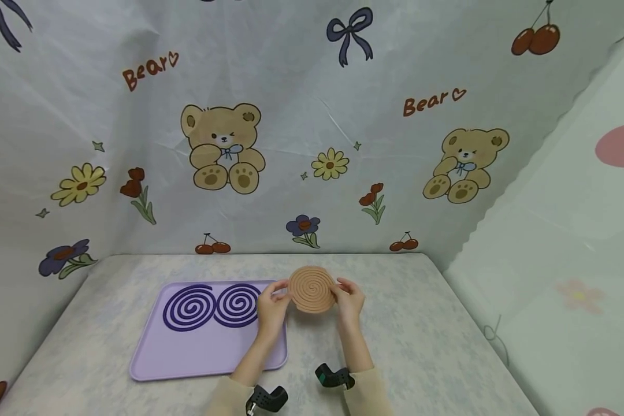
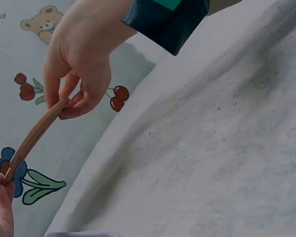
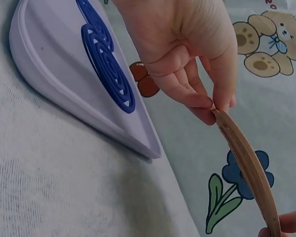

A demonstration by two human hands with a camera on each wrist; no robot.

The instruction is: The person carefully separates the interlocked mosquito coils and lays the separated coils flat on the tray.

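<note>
A tan, tightly wound mosquito coil (image 1: 312, 290) is held up between both hands above the table, its round face showing in the head view. My left hand (image 1: 273, 306) pinches its left edge between thumb and fingers. At the opposite edge, my right hand (image 1: 349, 301) pinches it the same way. Both wrist views show the coil (image 2: 37, 138) nearly edge-on as a thin, slightly bowed strip. To the left, two dark blue spiral coils (image 1: 191, 308) lie side by side on a lilac tray (image 1: 197, 358); the left hand overlaps the right-hand one in the head view.
The tray stands on the left part of a pale mottled table (image 1: 416, 341). Behind the table hangs a white cloth (image 1: 291, 104) printed with bears, flowers and cherries. Another pale cloth (image 1: 561, 248) drapes along the right side. Black cameras (image 1: 333, 377) are strapped to both wrists.
</note>
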